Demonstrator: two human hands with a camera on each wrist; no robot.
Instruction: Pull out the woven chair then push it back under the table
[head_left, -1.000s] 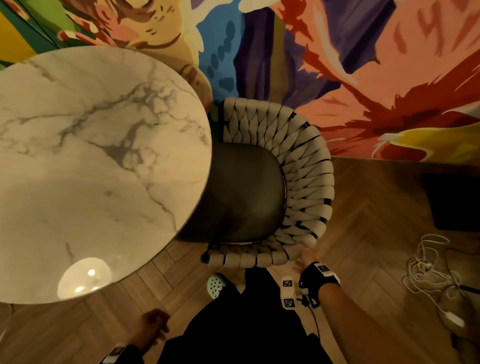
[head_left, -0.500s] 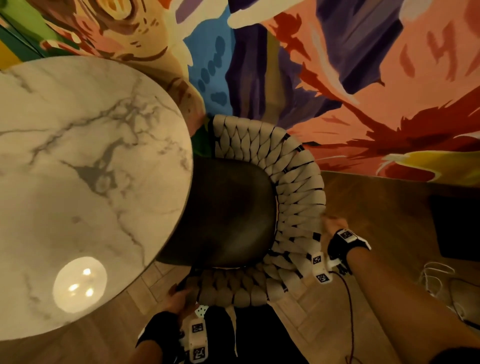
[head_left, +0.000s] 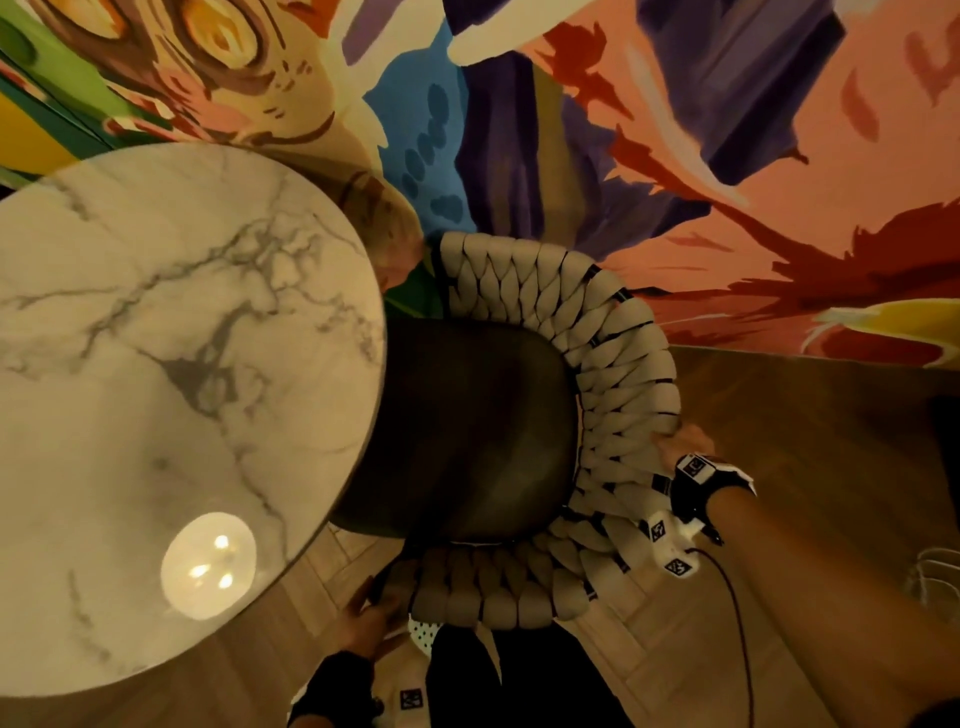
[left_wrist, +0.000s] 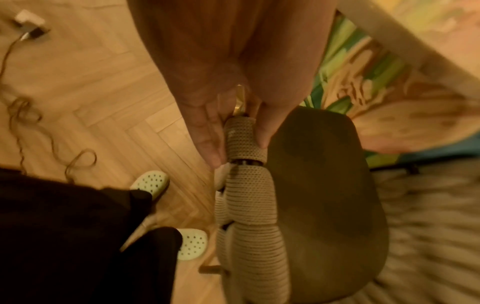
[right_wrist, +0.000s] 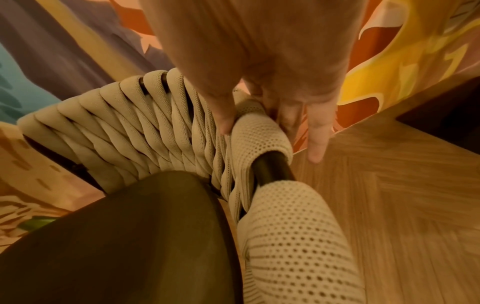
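Observation:
The woven chair (head_left: 613, 364) has a curved beige strap back and a dark seat (head_left: 478, 426); part of the seat lies under the round marble table (head_left: 156, 389). My left hand (head_left: 369, 621) holds the near end of the woven rim. In the left wrist view the left hand (left_wrist: 237, 148) pinches a woven band (left_wrist: 244, 139) between thumb and fingers. My right hand (head_left: 683, 441) grips the rim on the chair's right side. In the right wrist view the right hand (right_wrist: 255, 123) has its thumb inside the rim and its fingers outside it.
A painted mural wall (head_left: 675, 156) stands close behind the chair. Loose cables (head_left: 935, 577) and a dark object (head_left: 945, 431) lie on the wooden floor at the right. My feet in pale clogs (left_wrist: 150, 183) stand just behind the chair back.
My left hand rose from my side and took the near end of the rim. My right hand slid along the rim to the chair's right side. The chair sits about where it was.

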